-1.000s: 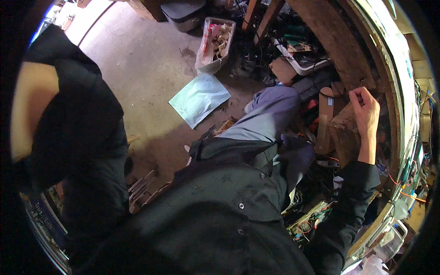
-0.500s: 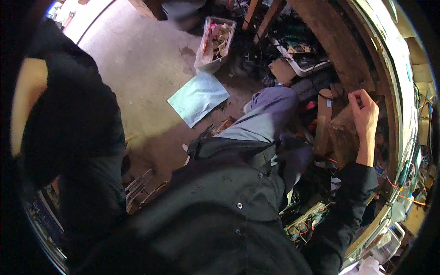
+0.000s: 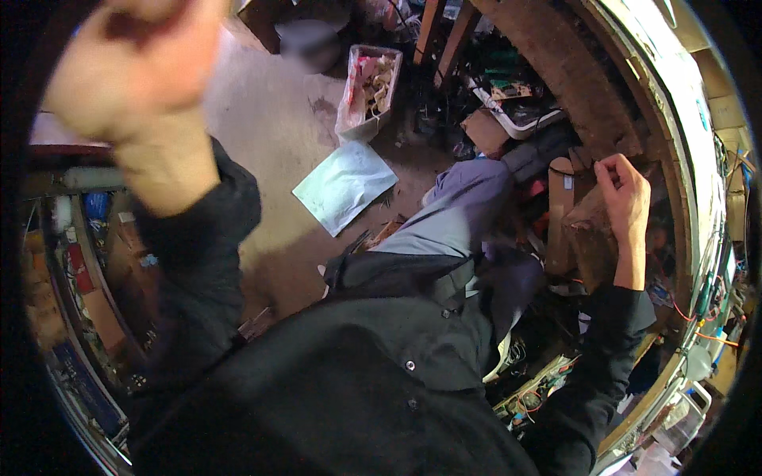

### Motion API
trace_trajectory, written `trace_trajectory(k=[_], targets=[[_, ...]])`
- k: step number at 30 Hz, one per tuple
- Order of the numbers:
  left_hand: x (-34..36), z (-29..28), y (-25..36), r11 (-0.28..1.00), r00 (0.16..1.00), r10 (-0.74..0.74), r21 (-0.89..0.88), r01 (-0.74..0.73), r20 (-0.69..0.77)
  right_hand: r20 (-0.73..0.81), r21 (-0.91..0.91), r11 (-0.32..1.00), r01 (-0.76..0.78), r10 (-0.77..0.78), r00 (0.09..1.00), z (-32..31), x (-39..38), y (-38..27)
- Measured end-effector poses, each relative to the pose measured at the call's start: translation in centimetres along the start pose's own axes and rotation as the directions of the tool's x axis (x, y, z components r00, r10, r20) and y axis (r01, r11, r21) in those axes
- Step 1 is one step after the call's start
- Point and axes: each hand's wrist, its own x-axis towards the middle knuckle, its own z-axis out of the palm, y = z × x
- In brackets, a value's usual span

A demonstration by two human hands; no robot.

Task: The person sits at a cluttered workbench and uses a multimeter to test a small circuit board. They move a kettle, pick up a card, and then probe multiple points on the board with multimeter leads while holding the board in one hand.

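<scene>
My left hand (image 3: 143,71) is raised large at the upper left, smeared by motion and cut off by the top of the view. Its fingers look curled, but what they do or hold cannot be made out. On the right, my right hand (image 3: 627,194) is closed, thumb and forefinger pinched together beside the wooden edge of the workbench (image 3: 663,159). Anything inside that pinch is hidden or too small to name. A wooden block (image 3: 591,238) stands just below this hand, with a tan flat piece (image 3: 561,210) next to it.
A pale sheet (image 3: 345,186) lies on the floor ahead, near a plastic-lined bin (image 3: 369,91) of scraps. A round grey stool (image 3: 309,44) stands farther off. Shelves (image 3: 95,278) with boxes line the left. Wires and parts (image 3: 532,393) clutter the space under the bench, beside my legs (image 3: 444,206).
My left arm has swung in from the far left, bringing that hand into view at the upper left and uncovering the shelves. My right hand stays pinched, shifted very slightly.
</scene>
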Motion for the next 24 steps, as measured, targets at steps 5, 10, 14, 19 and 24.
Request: trace_trajectory(k=[5,10,14,19,24], targets=[[-4.4,-3.5,-7.2,0.935,0.983,-0.014,0.346,0.077,-0.181,-0.005,-0.001,1.0,0.02,-0.02,1.0,0.2,0.0,0.2],[-9.4,-8.0,-13.6,0.655,0.828,-0.364,0.515,0.553,-0.427,-0.018,-0.001,0.999,0.049,-0.049,0.999,0.2,0.0,0.1],[-16.6,-13.9,-19.0,0.158,0.605,-0.636,0.687,0.709,-0.479,-0.006,0.016,0.999,0.048,-0.047,0.999,0.1,0.0,-0.3],[-14.9,-5.4,-18.3,0.083,0.502,-0.848,0.894,0.44,-0.169,-0.006,0.001,0.997,0.071,-0.071,0.997,0.0,0.2,-0.2],[-8.4,7.3,-14.1,0.572,0.688,-0.55,0.814,-0.103,0.473,-0.032,-0.001,0.997,0.075,-0.075,0.997,0.1,0.1,-0.2]])
